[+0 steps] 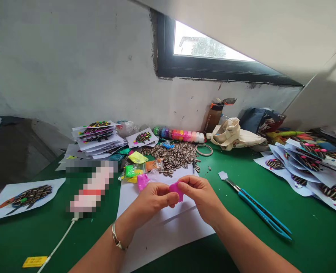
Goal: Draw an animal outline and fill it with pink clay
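Over the white paper [168, 242] I pinch a flat piece of bright pink modelling clay [179, 194] between both hands. The fingers of my left hand [153, 199] close on its left side, and a metal bangle circles that wrist. My right hand [203, 197] grips its upper right edge with thumb and fingers. Just beyond my left hand is another pink lump of clay [142, 182], partly in clear plastic. Behind the paper spreads a heap of striped sunflower seeds [175, 153]. A dark pen [194, 167] stands out past my right hand.
On the green table [227, 235], a blue utility knife [259, 208] lies to the right. Stacked seed pictures flank both sides, including a left stack [99, 142] and a right stack [301, 163]. Clay tubs [179, 134], a bottle [212, 118] and a cloth bag [230, 134] stand at the back.
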{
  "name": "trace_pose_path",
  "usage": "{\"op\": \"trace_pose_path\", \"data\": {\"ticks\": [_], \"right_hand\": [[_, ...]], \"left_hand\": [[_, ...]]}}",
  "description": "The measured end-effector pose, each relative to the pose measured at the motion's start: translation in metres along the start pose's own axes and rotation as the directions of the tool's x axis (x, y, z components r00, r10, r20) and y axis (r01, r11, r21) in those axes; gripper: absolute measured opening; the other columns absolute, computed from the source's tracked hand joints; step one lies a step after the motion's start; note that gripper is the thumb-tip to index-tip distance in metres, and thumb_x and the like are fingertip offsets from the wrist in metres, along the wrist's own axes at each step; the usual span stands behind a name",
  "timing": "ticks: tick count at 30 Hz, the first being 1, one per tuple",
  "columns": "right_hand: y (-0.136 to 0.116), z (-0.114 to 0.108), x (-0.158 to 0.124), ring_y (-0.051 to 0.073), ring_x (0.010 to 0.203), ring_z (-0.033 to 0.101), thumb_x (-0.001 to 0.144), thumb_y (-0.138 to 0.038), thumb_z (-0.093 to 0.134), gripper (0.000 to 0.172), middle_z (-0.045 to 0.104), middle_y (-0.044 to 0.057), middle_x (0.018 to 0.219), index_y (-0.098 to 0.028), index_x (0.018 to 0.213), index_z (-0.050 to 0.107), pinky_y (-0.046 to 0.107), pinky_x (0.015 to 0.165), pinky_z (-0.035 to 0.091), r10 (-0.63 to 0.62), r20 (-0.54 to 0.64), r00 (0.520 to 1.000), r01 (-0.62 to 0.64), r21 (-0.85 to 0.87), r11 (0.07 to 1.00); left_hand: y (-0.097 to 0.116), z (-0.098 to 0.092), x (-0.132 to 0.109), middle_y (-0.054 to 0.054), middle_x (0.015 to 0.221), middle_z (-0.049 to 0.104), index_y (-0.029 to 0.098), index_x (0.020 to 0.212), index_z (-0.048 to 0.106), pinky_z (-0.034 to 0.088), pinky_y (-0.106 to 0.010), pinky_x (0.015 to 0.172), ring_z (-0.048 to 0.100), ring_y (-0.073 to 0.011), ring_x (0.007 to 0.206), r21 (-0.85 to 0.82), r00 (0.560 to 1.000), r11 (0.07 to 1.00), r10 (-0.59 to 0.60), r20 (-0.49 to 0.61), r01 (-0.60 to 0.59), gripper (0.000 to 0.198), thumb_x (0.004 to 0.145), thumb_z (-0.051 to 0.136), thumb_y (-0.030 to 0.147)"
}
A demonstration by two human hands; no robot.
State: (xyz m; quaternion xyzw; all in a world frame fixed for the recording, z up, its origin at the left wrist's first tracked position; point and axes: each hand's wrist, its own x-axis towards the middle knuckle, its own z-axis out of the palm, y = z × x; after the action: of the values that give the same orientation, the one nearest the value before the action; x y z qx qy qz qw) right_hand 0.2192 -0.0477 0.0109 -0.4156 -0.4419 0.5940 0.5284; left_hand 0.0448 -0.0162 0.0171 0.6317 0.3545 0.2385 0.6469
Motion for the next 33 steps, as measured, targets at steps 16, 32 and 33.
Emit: {"op": "trace_pose_path", "data": {"ticks": [16,32,33], "right_hand": [[-0.002,0.003,0.001,0.014,0.057,0.057,0.07,-0.042,0.077,0.031,0.062,0.0,0.058,-0.015,0.067,0.061,0.028,0.059,0.04,0.088,0.021,0.996,-0.087,-0.042,0.995],[0.006,-0.012,0.008,0.009,0.061,0.048,0.074,-0.036,0.073,0.023,0.06,0.0,0.067,-0.014,0.077,0.068,0.023,0.06,0.037,0.13,0.037,0.991,-0.128,-0.052,0.99],[0.006,-0.013,0.009,0.009,0.061,0.049,0.073,-0.036,0.074,0.023,0.061,0.0,0.068,-0.014,0.078,0.069,0.023,0.06,0.036,0.135,0.038,0.99,-0.132,-0.083,0.988]], "left_hand": [[-0.002,0.0,0.001,-0.004,0.069,0.065,0.014,0.074,0.072,0.041,-0.027,0.065,0.055,-0.015,0.066,0.057,1.0,0.998,-0.026,0.012,0.025,0.036,0.078,0.067,0.049],[-0.002,-0.007,0.005,-0.005,0.072,0.068,0.014,0.079,0.07,0.042,-0.026,0.065,0.06,-0.0154,0.069,-0.09,0.979,0.993,-0.096,-0.177,0.081,0.054,0.072,0.065,0.067],[-0.002,-0.007,0.005,-0.005,0.072,0.068,0.014,0.08,0.07,0.042,-0.026,0.065,0.06,-0.0151,0.069,-0.093,0.977,0.991,-0.107,-0.182,0.091,0.052,0.072,0.066,0.065]]}}
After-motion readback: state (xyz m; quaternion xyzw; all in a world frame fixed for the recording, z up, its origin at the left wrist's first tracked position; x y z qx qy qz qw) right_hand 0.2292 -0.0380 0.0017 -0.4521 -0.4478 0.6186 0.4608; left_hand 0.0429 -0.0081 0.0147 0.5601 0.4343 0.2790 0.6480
